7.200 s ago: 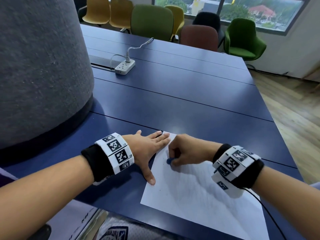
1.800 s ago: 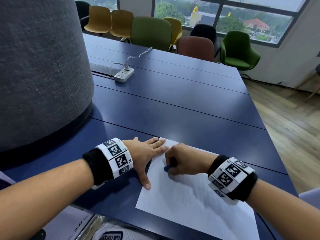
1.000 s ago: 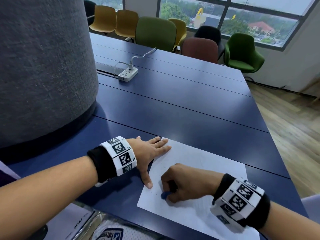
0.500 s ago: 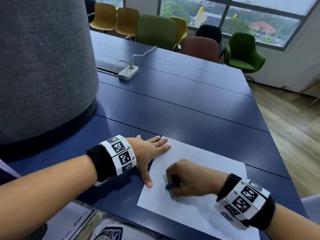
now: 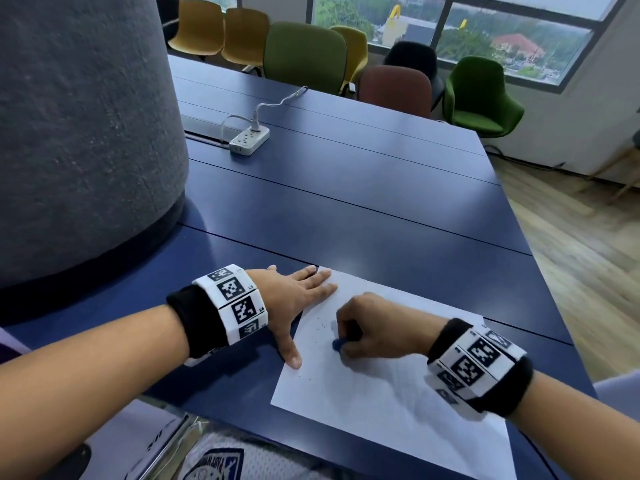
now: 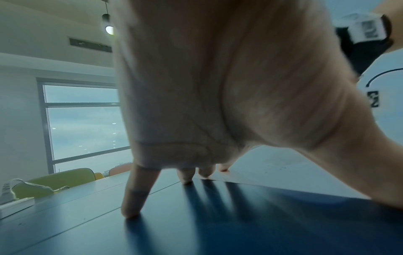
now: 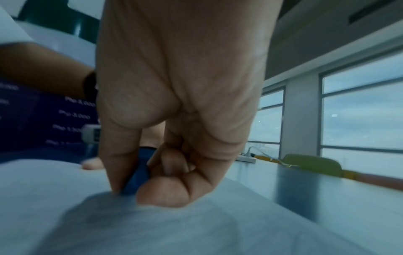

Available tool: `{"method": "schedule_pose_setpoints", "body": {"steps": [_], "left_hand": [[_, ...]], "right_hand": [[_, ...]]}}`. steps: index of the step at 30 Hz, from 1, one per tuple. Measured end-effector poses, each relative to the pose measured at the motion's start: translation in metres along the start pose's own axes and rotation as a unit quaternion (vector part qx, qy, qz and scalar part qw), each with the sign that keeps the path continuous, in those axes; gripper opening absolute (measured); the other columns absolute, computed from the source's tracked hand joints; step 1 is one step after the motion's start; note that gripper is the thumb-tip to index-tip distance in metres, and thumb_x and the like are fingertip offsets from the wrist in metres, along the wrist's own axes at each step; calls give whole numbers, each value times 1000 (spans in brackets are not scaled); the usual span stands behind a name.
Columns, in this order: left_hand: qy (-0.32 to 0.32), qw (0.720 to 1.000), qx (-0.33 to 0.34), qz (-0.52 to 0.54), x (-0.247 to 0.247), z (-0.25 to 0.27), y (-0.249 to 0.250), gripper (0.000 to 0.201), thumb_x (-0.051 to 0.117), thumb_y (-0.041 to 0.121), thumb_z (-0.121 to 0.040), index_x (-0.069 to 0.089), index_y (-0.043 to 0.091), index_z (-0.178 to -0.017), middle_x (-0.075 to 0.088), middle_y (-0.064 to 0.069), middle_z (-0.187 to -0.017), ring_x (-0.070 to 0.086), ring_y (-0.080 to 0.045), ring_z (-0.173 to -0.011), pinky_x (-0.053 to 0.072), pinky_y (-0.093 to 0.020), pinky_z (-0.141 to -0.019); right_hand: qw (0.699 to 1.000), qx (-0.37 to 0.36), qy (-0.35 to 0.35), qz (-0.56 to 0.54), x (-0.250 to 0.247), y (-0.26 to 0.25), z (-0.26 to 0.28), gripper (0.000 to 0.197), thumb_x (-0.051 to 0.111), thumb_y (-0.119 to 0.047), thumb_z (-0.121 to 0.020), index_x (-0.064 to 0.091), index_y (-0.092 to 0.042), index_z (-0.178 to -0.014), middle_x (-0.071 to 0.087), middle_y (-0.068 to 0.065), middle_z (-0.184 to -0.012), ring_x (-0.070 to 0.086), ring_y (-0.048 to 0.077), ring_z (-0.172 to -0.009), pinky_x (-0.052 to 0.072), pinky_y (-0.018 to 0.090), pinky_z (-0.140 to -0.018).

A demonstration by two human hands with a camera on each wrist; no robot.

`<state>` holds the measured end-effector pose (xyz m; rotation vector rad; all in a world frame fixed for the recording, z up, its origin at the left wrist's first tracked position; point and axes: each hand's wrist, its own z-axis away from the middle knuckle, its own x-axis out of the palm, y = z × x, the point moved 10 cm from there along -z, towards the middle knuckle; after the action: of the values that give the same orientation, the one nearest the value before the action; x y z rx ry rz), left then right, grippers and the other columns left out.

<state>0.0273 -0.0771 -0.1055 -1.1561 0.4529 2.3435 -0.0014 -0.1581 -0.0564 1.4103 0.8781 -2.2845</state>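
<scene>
a small blue eraser is pinched between the thumb and the curled fingers of the right hand, so that hand is clenched around it. only the eraser's lower end shows below the knuckles in the head view. in the right wrist view its blue body is seen squeezed between thumb and fingertip, with its tip pressed onto a white sheet of paper. the eraser is held on the left part of the sheet, near the left edge and just right of the other thumb. small dark crumbs are scattered on the paper just beside it.

the sheet is laid flat and slightly askew at the near edge of a dark blue panelled surface. it is held down by the left hand, which is released and flat, with straight, spread fingers. the longer fingertips are placed on the sheet's far left corner and the thumb tip on its left edge. in the left wrist view the little finger is seen on the bare surface beside the paper. a white band with black square markers over a black cuff is worn on each of the 2 wrists.

farther off, a white power strip with its cable is lying on the surface. a wide grey felt-covered column is seen at the left. yellow, green, brown-red and black chairs are ranged beyond the far edge, below a window.
</scene>
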Motion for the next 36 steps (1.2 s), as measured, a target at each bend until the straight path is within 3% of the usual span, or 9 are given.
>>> {"method": "schedule_pose_setpoints", "body": {"steps": [2,6,10,13,18,23,28,33,36], "left_hand": [[2,1000,1,-3,0,-1,0,143,80,70,-58,-21,33,-153,-31,14,-157,-28,-6,-144,5,-69,-114],[-3,1000,0,-7,-1,0,1,143,80,70,-58,-22,32,-152,-32,14,-157,-28,-7,-144,5,-69,-114],[1,1000,3,-4,0,0,1,144,79,70,-58,-23,32,-152,-30,13,-158,-28,-7,-144,6,-70,-113],[6,1000,6,0,0,0,2,144,80,70,-58,-23,33,-152,-29,13,-158,-29,-6,-144,5,-70,-113],[4,1000,5,1,0,-1,1,145,80,70,-58,-23,32,-152,-30,13,-158,-29,-7,-144,5,-69,-113],[5,1000,5,-1,0,-1,2,144,80,70,-57,-23,34,-152,-30,13,-158,-29,-7,-144,5,-69,-113],[2,1000,2,-1,0,0,0,145,80,69,-58,-24,32,-152,-30,13,-158,-29,-7,-144,6,-69,-114],[2,1000,5,1,-1,1,3,144,80,69,-58,-23,33,-152,-30,13,-158,-29,-7,-144,6,-68,-114],[4,1000,3,-2,0,-1,1,145,80,69,-58,-23,33,-152,-29,13,-158,-29,-7,-144,6,-69,-113]], "right_hand": [[1000,5,15,2,-1,3,-2,17,70,-26,-82,58,-20,-71,54,-12,-62,47,6,-55,34,19,-53],[995,-24,-94,-19,26,-15,5,15,75,-20,-78,61,-20,-73,52,-16,-59,48,-2,-51,35,9,-49],[999,37,16,21,-14,20,-22,17,70,-28,-82,63,-14,-75,57,-8,-66,48,8,-57,38,18,-53],[994,73,79,29,-34,45,-35,25,67,-26,-84,51,-19,-65,58,-1,-71,48,18,-64,41,28,-59],[999,30,-40,-7,-7,32,-30,22,76,-20,-77,58,-21,-65,57,-13,-61,51,-5,-51,37,10,-47],[996,65,66,6,-35,53,-39,28,73,-25,-81,53,-22,-62,59,-4,-66,47,6,-54,38,23,-52],[998,38,-50,-22,-8,35,-31,20,78,-23,-76,60,-23,-66,62,-8,-66,49,1,-51,37,11,-46],[994,83,74,14,-36,57,-42,31,72,-27,-81,48,-25,-60,56,-5,-67,51,17,-64,40,27,-57],[999,51,-7,-4,-16,43,-37,26,76,-22,-77,55,-23,-62,59,-6,-66,51,10,-58,40,19,-51]]}}
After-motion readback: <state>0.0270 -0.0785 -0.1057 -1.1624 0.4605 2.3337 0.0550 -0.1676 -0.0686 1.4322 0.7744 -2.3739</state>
